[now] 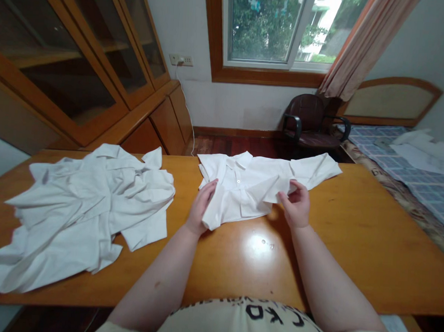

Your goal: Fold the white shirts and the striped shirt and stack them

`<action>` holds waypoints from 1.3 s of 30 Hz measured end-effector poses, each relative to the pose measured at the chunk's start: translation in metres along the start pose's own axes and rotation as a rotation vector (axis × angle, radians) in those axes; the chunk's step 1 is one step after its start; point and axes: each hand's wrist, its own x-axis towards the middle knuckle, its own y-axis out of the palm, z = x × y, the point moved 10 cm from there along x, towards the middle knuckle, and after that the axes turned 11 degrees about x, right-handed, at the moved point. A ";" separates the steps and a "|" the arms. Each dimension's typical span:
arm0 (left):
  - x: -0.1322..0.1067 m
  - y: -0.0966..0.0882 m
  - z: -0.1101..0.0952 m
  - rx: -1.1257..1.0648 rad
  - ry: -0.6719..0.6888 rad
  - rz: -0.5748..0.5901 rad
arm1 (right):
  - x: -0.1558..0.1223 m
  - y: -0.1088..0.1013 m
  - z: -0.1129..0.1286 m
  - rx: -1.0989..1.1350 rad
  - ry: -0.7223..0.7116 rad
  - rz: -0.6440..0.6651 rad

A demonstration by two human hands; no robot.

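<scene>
A white button-up shirt (257,165) lies partly folded across the wooden table in front of me, its collar at the far edge. One sleeve stretches to the right. At its left side, my left hand (200,208) holds the folded fabric, with the fingers fairly straight along the edge; the cloth hides the thumb. My right hand (298,204) pinches a raised flap of the shirt between thumb and fingers, just above the tabletop. A loose, crumpled pile of white garments (88,203) lies to the left, apart from my hands.
The wooden table (367,245) spans the view. Beyond it stand a glass-fronted cabinet (110,79) at left, a dark armchair (309,122) and a bed (414,152) with white cloth on it at right. A window (268,28) with a pink curtain (368,39) is behind.
</scene>
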 end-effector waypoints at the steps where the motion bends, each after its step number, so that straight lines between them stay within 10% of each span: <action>1: -0.001 0.009 -0.010 0.043 0.039 0.063 | -0.002 0.011 0.002 -0.059 -0.018 0.090; 5: -0.006 0.048 -0.020 0.355 0.014 0.366 | -0.014 0.049 -0.008 -0.320 -0.028 0.441; 10: -0.008 0.062 -0.002 0.521 -0.122 0.434 | -0.020 0.063 -0.040 -0.615 0.101 0.602; 20: 0.002 0.012 -0.010 0.304 -0.312 0.239 | -0.003 0.033 -0.004 -0.808 0.361 0.590; 28: -0.021 0.064 -0.022 0.385 -0.310 0.676 | -0.043 0.052 0.007 -0.902 0.540 0.958; 34: -0.019 0.079 -0.035 0.594 -0.124 0.509 | -0.055 0.090 0.003 -1.084 0.271 1.007; 39: -0.034 0.093 -0.026 0.568 -0.142 0.754 | -0.055 0.120 0.003 -0.808 0.093 0.979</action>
